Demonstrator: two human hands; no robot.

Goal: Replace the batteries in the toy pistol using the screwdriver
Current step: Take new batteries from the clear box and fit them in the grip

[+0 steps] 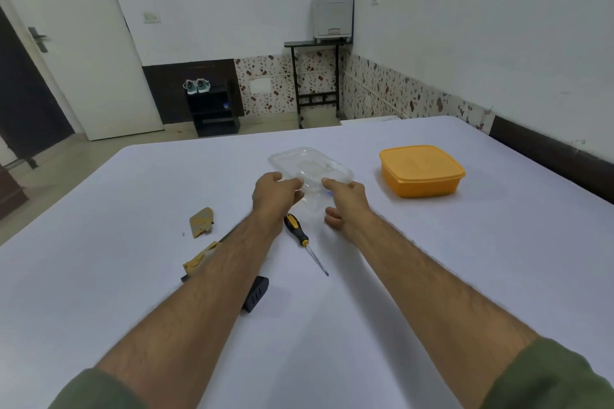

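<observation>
A clear plastic container (309, 161) lies mid-table, its lid tilted. My left hand (272, 194) grips its near left edge. My right hand (345, 201) touches the near right edge with an extended forefinger, the other fingers loosely curled. A yellow-and-black screwdriver (300, 236) lies just below the hands, tip pointing toward me. The toy pistol (255, 295) lies under my left forearm; only its black grip and a tan patterned part (199, 261) show. A loose tan cover piece (201, 222) rests to the left. Something blue peeks out under the container by my right hand.
An orange lidded box (421, 171) stands to the right of the clear container. The white table (465, 276) stretches wide on all sides. A tiny dark speck, maybe a screw (183, 234), lies left of the cover piece.
</observation>
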